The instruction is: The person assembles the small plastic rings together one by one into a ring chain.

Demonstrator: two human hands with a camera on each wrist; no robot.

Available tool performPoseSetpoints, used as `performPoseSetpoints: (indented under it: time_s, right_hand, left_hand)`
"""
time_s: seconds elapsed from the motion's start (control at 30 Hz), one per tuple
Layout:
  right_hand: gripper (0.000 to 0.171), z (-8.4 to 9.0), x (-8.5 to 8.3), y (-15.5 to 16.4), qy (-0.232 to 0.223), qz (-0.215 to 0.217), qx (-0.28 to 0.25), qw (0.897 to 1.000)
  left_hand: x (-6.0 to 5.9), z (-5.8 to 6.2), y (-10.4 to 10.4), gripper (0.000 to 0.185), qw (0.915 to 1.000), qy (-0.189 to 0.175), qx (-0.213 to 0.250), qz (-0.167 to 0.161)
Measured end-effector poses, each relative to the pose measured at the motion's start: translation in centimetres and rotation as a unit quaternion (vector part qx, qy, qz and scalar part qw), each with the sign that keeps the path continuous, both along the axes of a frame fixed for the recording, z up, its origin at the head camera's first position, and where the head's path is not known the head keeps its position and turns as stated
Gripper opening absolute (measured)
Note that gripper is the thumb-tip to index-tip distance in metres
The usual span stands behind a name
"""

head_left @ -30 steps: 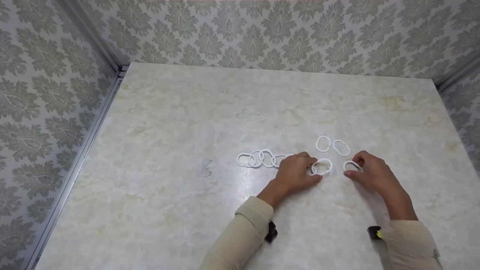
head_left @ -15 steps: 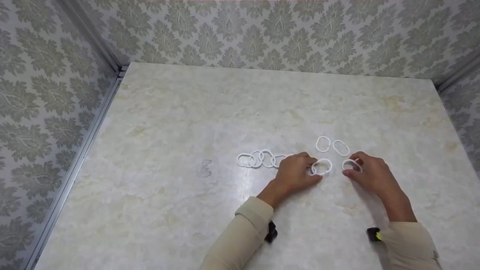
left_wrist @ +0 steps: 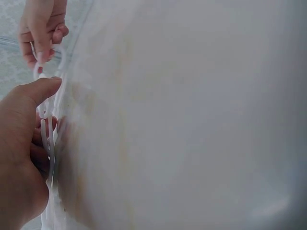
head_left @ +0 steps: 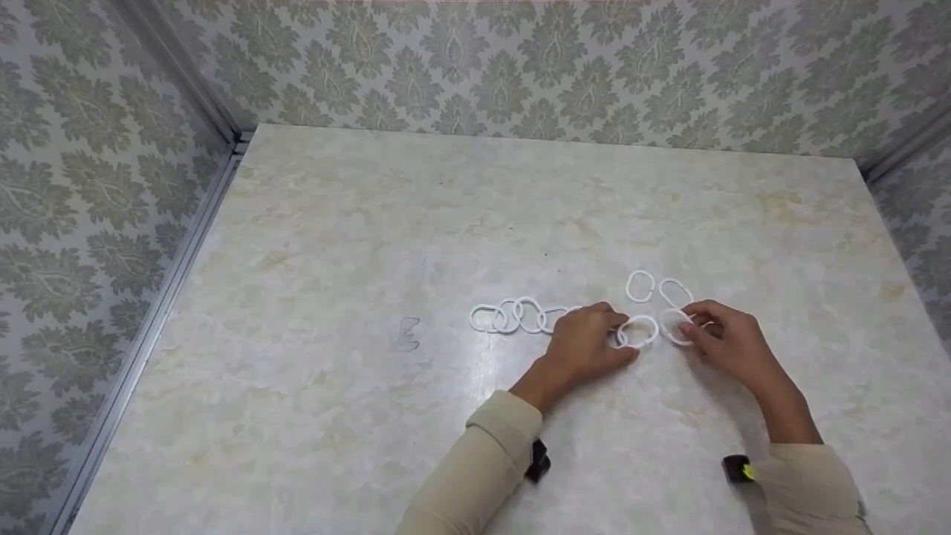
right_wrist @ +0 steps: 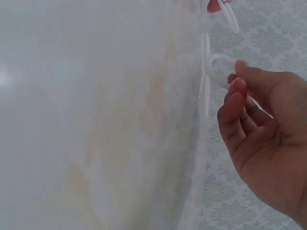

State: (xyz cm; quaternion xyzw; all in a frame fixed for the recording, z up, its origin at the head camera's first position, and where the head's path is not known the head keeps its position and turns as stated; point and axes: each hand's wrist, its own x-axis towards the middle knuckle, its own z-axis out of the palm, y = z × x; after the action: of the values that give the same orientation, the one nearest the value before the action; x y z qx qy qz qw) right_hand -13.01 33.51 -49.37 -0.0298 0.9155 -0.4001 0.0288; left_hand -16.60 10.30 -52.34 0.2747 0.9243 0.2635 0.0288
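Observation:
My left hand [head_left: 587, 340] holds a chain of white oval plastic rings near its right end. One end ring [head_left: 657, 328] sticks out past the thumb and fingertips, tilted up. To the left of that hand the linked rings [head_left: 515, 316] lie on the table, part of the chain hidden under the fingers. Between thumb and fingertips my right hand [head_left: 732, 338] pinches a separate white ring [head_left: 663, 325], raised close beside the end ring. Whether the two touch is unclear. In the right wrist view that pinched ring [right_wrist: 216, 58] is blurred against the wallpaper.
Two loose white rings lie behind the hands, one upright oval [head_left: 629, 287] and one slanted [head_left: 662, 288], the latter near the right fingertips. A faint jagged mark [head_left: 408, 334] is left of the chain. Patterned walls [head_left: 453, 59] border the pale table [head_left: 334, 223].
My right hand has moved slightly left and turned its ring more upright, bringing it close to the chain's end ring. The left hand and the chain have stayed in place.

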Motion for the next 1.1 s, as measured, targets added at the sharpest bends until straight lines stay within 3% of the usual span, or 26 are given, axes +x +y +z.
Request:
performPoseSetpoints:
  time_s: [0.13, 0.37, 0.63, 0.9, 1.1]
  right_hand:
    - [0.027, 0.3, 0.4, -0.4, 0.003, 0.005, -0.081, 0.997]
    - [0.025, 0.6, 0.7, -1.0, 0.012, 0.008, -0.138, 0.99]
    - [0.025, 0.6, 0.9, -1.4, -0.01, 0.007, -0.129, 0.992]
    - [0.017, 0.7, 1.1, -2.0, -0.019, 0.039, -0.139, 0.989]
    - [0.022, 1.0, 1.3, -2.4, -0.049, 0.055, -0.147, 0.986]
  left_hand:
    - [0.0, -0.1, 0.0, 0.043, 1.0, 0.004, -0.001, 0.001]
    - [0.0, -0.1, -0.1, 0.043, 1.0, 0.005, 0.0, -0.001]
    - [0.0, -0.1, -0.1, 0.04, 0.9999, 0.002, 0.012, -0.005]
    - [0.0, 0.0, -0.2, 0.045, 0.9999, -0.004, 0.01, -0.005]
    - [0.0, 0.0, -0.2, 0.045, 1.0, 0.0, 0.006, -0.007]
